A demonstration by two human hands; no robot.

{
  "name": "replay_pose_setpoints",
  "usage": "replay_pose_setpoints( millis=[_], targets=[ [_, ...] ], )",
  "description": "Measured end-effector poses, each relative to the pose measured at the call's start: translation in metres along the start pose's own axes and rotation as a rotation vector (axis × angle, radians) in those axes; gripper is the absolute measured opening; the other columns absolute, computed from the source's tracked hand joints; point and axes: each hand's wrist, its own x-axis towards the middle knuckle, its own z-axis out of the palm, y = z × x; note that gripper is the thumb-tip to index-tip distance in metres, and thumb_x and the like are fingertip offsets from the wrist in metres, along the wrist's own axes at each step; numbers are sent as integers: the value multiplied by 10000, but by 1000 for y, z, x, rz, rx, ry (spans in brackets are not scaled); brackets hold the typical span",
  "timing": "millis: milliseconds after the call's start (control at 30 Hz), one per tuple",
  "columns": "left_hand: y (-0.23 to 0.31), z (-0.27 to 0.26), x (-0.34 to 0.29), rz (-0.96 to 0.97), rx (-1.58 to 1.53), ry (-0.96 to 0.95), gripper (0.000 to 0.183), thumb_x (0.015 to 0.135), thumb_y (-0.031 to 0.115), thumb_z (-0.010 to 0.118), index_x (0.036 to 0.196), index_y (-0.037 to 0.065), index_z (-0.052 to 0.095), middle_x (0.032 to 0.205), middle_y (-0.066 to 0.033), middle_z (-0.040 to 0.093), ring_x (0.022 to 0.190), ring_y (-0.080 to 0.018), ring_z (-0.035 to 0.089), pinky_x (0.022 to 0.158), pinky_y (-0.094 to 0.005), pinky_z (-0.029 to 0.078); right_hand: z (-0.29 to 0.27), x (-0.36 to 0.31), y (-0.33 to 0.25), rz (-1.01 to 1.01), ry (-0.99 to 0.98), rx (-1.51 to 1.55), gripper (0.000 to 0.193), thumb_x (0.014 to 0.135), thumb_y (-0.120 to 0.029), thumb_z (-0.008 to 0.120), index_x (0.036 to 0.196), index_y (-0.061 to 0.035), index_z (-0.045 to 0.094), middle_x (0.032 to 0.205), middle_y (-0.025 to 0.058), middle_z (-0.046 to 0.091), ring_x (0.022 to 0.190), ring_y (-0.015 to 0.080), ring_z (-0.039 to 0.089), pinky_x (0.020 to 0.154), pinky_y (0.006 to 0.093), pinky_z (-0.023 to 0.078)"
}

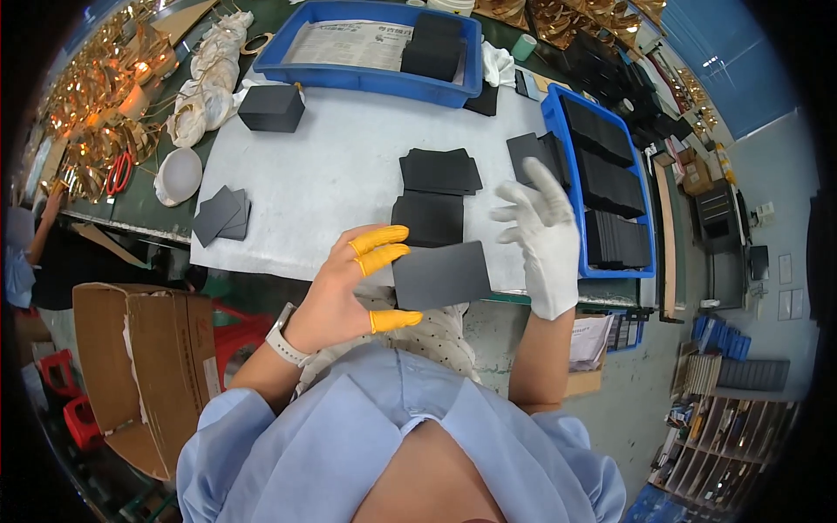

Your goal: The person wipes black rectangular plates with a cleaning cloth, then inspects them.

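A thin dark grey rectangular card [443,275] is held at its left edge by my left hand [349,277], which wears yellow finger cots on the thumb and two fingers. The card is raised in front of me, over the table's near edge. My right hand [544,240], in a white glove, is open and apart from the card, its fingers spread. Beyond the card lie two stacks of black cards, a nearer stack [427,218] and a farther stack [439,170]. Several more dark cards [525,155] lie past my right fingertips.
A blue tray [552,113] of black cards stands right; another blue tray [366,84] with newspaper stands at the back. On the white sheet [323,187] are a dark block [271,109] and loose cards [224,214]. Red scissors [119,173] lie left; a cardboard box [174,349] stands below.
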Motion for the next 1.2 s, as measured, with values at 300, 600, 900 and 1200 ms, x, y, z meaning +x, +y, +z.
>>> replay_pose_setpoints(
  millis=[300, 600, 900, 1200],
  targets=[
    [-5, 0, 1, 60, 30, -228, 710, 665, 330, 949, 1258, 48, 678, 1503, -108, 523, 1414, -350, 429, 1156, -464, 353, 9, 8, 5, -108, -1239, 131, 924, 1036, -721, 209, 714, 15, 667, 717, 188, 676, 671, 272, 667, 644, 339, 522],
    [-2, -9, -2, 69, 83, -40, 685, 629, 371, 958, 1184, 58, 707, 1410, -96, 604, 1368, -343, 489, 1129, -455, 366, -13, -3, 0, 170, -344, 202, 700, 1082, -553, 447, 614, -58, 605, 458, 48, 495, 372, 101, 415, 390, 244, 331],
    [2, -10, -6, 153, 307, 8, 731, 614, 477, 918, 1166, 42, 719, 1362, -99, 633, 1376, -335, 490, 1139, -533, 322, 48, -62, -29, -356, -447, -533, 758, 845, -263, 867, 1464, -17, 506, 1269, 218, 650, 1131, 313, 666, 976, 412, 528],
    [-4, -7, -12, 161, 215, 104, 754, 628, 499, 908, 1198, 46, 712, 1360, -110, 650, 1349, -336, 524, 1127, -526, 336, 22, -42, -10, -17, 21, 83, 409, 1028, -15, 586, 1436, -14, 556, 1215, 104, 711, 927, 128, 689, 819, 241, 547]
  ],
)
